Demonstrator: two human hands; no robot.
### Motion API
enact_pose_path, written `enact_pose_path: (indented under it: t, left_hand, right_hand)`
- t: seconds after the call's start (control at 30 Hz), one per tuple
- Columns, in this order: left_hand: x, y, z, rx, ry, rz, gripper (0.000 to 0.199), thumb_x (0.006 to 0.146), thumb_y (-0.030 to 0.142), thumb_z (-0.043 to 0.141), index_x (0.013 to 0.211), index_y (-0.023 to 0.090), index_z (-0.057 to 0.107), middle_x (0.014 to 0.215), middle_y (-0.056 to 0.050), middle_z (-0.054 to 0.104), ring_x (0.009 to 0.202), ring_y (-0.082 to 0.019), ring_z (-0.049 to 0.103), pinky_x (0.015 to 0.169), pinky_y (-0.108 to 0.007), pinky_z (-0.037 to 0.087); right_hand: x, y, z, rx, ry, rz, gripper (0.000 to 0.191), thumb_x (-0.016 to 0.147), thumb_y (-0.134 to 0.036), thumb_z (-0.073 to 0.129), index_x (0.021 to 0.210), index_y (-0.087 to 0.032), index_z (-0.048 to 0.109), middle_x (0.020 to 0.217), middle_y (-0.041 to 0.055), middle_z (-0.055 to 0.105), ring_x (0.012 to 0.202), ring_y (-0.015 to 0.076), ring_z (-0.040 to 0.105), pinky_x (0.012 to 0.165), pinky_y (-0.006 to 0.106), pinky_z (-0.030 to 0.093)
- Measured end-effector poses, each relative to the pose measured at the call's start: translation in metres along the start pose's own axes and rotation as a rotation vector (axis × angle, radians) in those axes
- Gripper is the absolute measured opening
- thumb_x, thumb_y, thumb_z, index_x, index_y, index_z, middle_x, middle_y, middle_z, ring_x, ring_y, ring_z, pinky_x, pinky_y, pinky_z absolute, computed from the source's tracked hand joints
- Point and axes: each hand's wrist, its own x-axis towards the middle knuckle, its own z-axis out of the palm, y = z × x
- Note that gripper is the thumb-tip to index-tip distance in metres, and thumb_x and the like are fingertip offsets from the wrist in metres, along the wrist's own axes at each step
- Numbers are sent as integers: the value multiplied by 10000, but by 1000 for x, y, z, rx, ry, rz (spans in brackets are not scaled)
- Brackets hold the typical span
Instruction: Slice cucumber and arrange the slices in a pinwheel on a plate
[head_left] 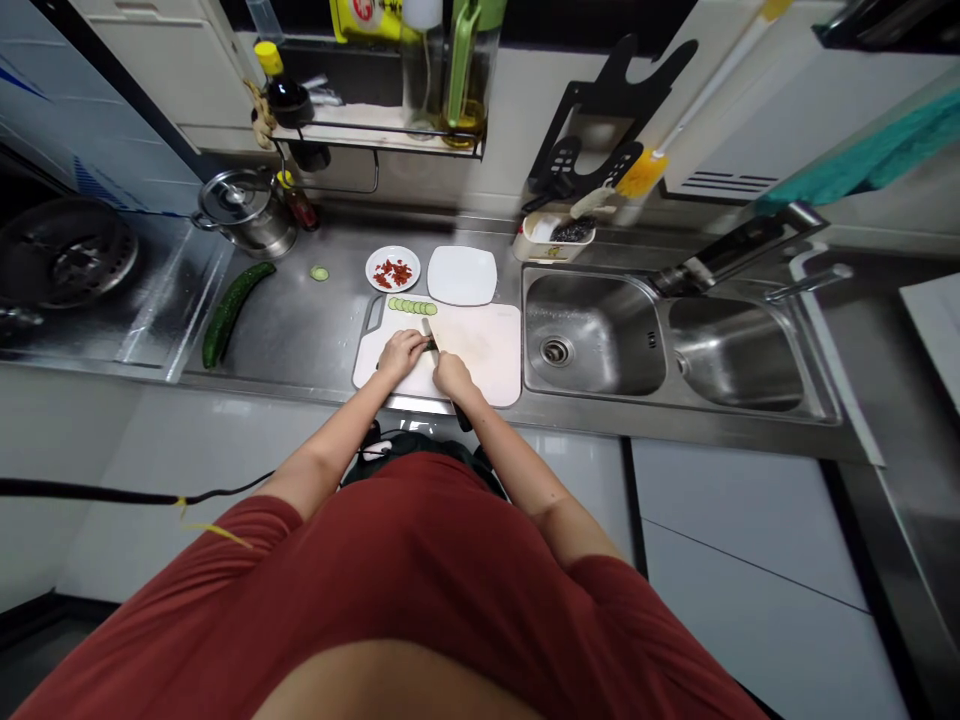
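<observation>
My left fingers (405,352) are curled down on a cucumber piece (430,344) mid-frame, right fingers (451,375) wrapped round a knife (429,328), all over the white board (487,350).

No legible text or numbers anywhere.

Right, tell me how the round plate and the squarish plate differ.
The round plate holds red pieces; the squarish plate shows a bare surface. The squarish plate looks larger than the round plate and has softened corners, where the round plate has none. Both are white and sit beyond the cutting board.
</observation>
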Motion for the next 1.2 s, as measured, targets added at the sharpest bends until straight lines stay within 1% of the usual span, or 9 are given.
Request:
enact_pose_path:
  t: [0.13, 0.4, 0.5, 0.63, 0.87, 1.03, 1.2]
  left_hand:
    - [0, -1, 0, 2, 1, 16, 261, 946, 323, 468, 1024, 223, 697, 1047, -60, 660, 980, -201, 565, 883, -339, 451]
    - [-1, 2, -1, 2, 25, 36, 262, 945, 330, 473, 999, 212, 701, 1028, -60, 665, 957, -199, 556, 869, -332, 449]
    - [-1, 2, -1, 0, 21, 31, 267, 946, 332, 470, 1004, 210, 700, 1031, -61, 665, 962, -200, 555, 868, -332, 450]
    - [-1, -1, 2, 3, 14, 24, 265, 946, 324, 469, 1013, 214, 700, 1037, -63, 663, 964, -200, 556, 873, -339, 451]
    - [-1, -3, 5, 7, 6, 21, 260, 943, 306, 472, 1041, 220, 697, 1053, -64, 659, 986, -200, 561, 869, -340, 455]
    - [-2, -2, 4, 9, 18, 14, 259, 942, 306, 472, 1035, 225, 700, 1047, -60, 659, 967, -202, 557, 868, -340, 459]
    - [-2, -1, 4, 10, 13, 11, 261, 943, 308, 470, 1031, 228, 702, 1041, -62, 660, 960, -203, 558, 869, -343, 461]
  right_hand:
    - [-2, 1, 0, -4, 6, 2, 292, 889, -128, 457, 1160, -108, 563, 1135, 168, 643, 1060, 257, 623, 832, 290, 478]
    - [-21, 14, 10, -19, -30, 20, 258, 887, -138, 468, 1124, -116, 570, 1124, 178, 641, 1031, 261, 631, 822, 310, 482]
    - [-19, 13, 12, -24, -27, 28, 263, 888, -129, 459, 1128, -112, 568, 1124, 183, 639, 1034, 262, 630, 821, 308, 482]
    - [-8, 7, 12, -21, -33, 38, 279, 885, -118, 458, 1142, -111, 565, 1130, 183, 637, 1047, 264, 627, 822, 309, 483]
    - [6, 3, 11, -25, -15, 23, 284, 895, -123, 446, 1153, -113, 563, 1148, 175, 634, 1064, 258, 621, 833, 306, 478]
    - [2, 5, 14, -20, -8, 22, 274, 897, -114, 434, 1143, -119, 554, 1127, 169, 642, 1048, 252, 627, 824, 304, 477]
    - [-9, 13, 24, -25, -14, 28, 247, 890, -114, 438, 1109, -118, 553, 1089, 172, 653, 1015, 254, 639, 799, 300, 483]
